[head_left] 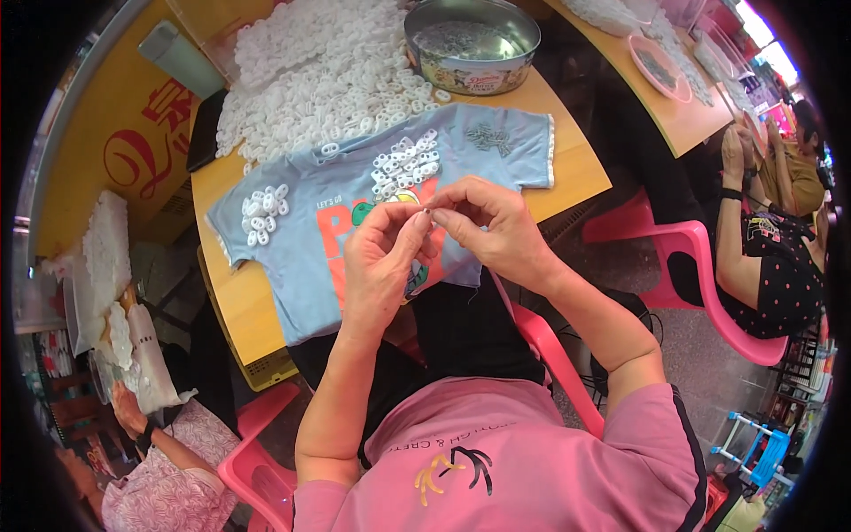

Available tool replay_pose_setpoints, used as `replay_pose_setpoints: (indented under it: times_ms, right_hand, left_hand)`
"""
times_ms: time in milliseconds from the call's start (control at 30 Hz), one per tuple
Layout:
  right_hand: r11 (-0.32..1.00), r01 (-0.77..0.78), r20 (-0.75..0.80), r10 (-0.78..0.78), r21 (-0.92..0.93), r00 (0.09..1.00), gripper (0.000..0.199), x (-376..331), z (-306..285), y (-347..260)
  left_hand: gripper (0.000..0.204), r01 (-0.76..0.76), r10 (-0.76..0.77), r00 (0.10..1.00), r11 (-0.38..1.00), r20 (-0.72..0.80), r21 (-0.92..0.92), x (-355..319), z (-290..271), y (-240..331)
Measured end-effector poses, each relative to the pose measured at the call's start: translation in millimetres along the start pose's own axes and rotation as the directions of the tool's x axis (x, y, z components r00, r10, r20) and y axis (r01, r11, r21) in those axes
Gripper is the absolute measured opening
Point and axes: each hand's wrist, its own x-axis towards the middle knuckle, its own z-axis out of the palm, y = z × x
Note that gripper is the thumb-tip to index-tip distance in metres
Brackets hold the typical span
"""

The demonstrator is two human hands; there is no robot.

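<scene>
Pink shirt [558, 448], cut off below | hands [379, 253] together, pinching tiny piece [427, 211], mostly hidden

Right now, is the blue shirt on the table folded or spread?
Spread: both sleeves of the blue shirt reach outward over the table, and small white pieces lie on its front.

Pretty decent light overall, bright across the table [581, 164]. The white pile [328, 75] on the far side looks kinda washed out, and the tin [465, 78] has a shiny glare inside. Light strip [761, 35] at far right? Totally blown out. Black trousers [465, 341] swallow detail. Fisheye bends stuff toward a black rim. The tiny piece [427, 210] between left hand [381, 248] and right hand [492, 229] is too small to make out.
</scene>
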Motion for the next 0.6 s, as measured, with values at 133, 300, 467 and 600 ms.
replay_pose_setpoints:
  times_ms: [133,300,467,600]
  right_hand:
    - [0.994,0.024,-0.02,-0.026,-0.106,0.999,0.011,-2,-9,-5]
    - [0.815,0.17,-0.101,-0.269,-0.555,0.958,0.013,18,-55,8]
    - [0.629,0.171,-0.049,-0.317,-0.758,0.947,0.009,32,-75,22]
    - [0.535,0.181,0.005,-0.313,-0.825,0.95,0.009,44,-69,26]
  left_hand:
    - [0.013,-0.002,0.002,1.0,1.0,-0.001,-0.008,0,8,-4]
    - [0.012,-0.063,0.063,0.998,0.998,-0.004,0.022,1,9,-16]
    - [0.012,-0.064,0.064,0.998,0.996,0.004,0.065,0,9,-19]
    - [0.012,-0.057,0.057,0.998,0.996,0.0,0.067,0,9,-19]
